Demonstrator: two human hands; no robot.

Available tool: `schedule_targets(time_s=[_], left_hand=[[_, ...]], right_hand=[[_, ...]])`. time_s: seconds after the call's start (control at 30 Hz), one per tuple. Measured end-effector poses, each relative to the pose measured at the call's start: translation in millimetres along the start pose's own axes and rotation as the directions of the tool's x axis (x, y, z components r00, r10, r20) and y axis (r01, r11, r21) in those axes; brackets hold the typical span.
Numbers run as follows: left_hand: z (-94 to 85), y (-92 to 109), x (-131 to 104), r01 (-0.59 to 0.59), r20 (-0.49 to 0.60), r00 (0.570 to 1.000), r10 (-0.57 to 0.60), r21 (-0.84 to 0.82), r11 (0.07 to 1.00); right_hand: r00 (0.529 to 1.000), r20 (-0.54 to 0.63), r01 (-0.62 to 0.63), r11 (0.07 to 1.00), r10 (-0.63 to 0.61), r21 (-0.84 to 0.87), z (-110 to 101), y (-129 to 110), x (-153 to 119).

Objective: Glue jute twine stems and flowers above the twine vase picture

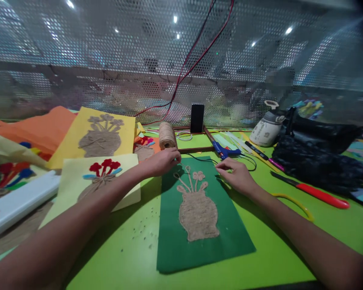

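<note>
A dark green sheet (199, 257) lies on the table with a twine vase (199, 215) on it. Twine stems rise from the vase, one ending in a flower (199, 175) and two in small loops. My left hand (169, 159) is curled closed above the sheet's upper left corner, just in front of the twine spool (167, 136). At the upper right edge, my right hand (234, 172) has its fingertips drawn together near a blue glue gun (223, 150). Whatever either hand pinches, if anything, is too small to make out.
Yellow (128, 133) and cream (133, 193) sheets with twine vases lie left, near a white device (24, 203). A phone (197, 118) stands at the back. Rightward are a marker (255, 150), a red-handled knife (320, 195), a yellow ring (299, 205), a white bottle (266, 129) and black plastic (308, 157).
</note>
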State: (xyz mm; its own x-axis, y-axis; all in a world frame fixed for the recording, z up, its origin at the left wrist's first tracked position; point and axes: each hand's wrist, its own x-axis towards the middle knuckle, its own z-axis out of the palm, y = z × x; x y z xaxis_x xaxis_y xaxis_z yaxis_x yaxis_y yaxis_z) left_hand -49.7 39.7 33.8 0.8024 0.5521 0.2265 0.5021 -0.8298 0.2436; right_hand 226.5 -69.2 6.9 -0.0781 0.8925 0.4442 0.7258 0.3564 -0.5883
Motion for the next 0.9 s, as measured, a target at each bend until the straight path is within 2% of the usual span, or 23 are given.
schedule_targets(time_s=[0.23, 0.33, 0.43, 0.53, 0.7, 0.83, 0.9], left_hand=[[-10.8, 16, -1, -0.063, 0.033, 0.998, 0.062, 0.02, 0.998], [-12.3, 17, -2, -0.054, 0.032, 0.998, 0.054, 0.012, 0.998], [-14.4, 13, -2, -0.018, 0.022, 1.0, 0.018, -0.005, 1.0], [-17.1, 8, -2, 0.024, 0.023, 0.999, -0.023, -0.038, 0.999], [-18.3, 3, 12, 0.029, 0.082, 0.996, -0.019, -0.126, 0.992], [-14.5, 1, 29, 0.008, 0.142, 0.99, 0.022, -0.204, 0.979], [-12.1, -1, 34, -0.007, 0.163, 0.985, 0.047, -0.238, 0.971]], right_hand=[[0.973, 0.144, 0.19, 0.98, -0.179, -0.065, 11, -26, 5], [0.95, 0.21, 0.256, 0.962, -0.233, -0.093, 12, -37, 17], [0.944, 0.223, 0.273, 0.955, -0.243, -0.116, 11, -42, 29], [0.965, 0.158, 0.236, 0.96, -0.212, -0.153, 8, -39, 41], [0.983, 0.081, 0.181, 0.961, -0.167, -0.209, -10, -17, 67], [0.978, 0.107, 0.201, 0.954, -0.181, -0.223, -30, -5, 82], [0.968, 0.159, 0.225, 0.953, -0.195, -0.201, -31, -7, 81]])
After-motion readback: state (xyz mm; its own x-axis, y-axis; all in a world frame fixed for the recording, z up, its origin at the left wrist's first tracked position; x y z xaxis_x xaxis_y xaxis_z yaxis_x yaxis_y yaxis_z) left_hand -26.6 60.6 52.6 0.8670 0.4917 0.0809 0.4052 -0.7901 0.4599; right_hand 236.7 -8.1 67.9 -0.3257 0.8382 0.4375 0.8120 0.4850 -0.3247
